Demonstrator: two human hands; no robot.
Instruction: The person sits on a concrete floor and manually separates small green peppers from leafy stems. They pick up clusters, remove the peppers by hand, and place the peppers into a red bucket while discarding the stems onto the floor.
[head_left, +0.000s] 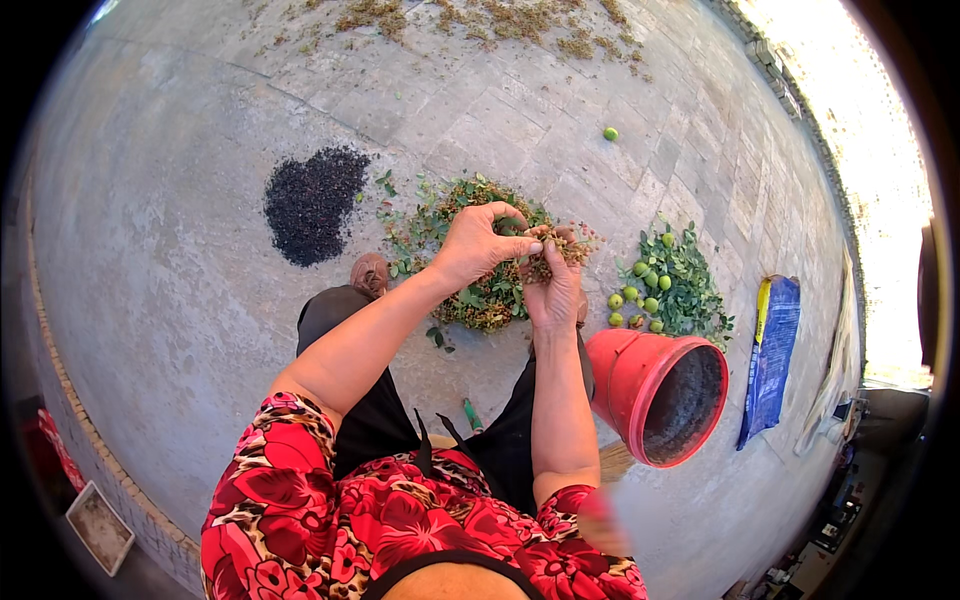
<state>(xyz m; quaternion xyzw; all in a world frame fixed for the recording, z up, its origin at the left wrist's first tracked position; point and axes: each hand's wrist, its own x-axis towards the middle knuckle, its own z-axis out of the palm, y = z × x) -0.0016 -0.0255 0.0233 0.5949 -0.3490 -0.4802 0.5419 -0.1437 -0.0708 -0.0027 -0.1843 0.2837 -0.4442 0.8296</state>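
Note:
My right hand (553, 289) holds a bunch of small brownish berries on stems (566, 251), some reddish at its right end. At the bunch's left side, my left hand (487, 244) pinches it between thumb and finger; the exact grip is partly hidden. Beneath both hands a heap of berry clusters and green leafy sprigs (487, 311) lies on the paved ground between my feet. To the left of the heap is a pile of small, dark, loose pieces (315, 206). Leafy cuttings (682, 274) lie to the right, beside several round green fruits (651, 305).
A red bucket (619, 375) lies tipped by my right leg, its mouth facing right. Beyond it are a blue printed sack (776, 352) and a pale sack (832, 360). A green-handled object (472, 416) lies between my legs. More brownish clusters (517, 19) are scattered at the far side.

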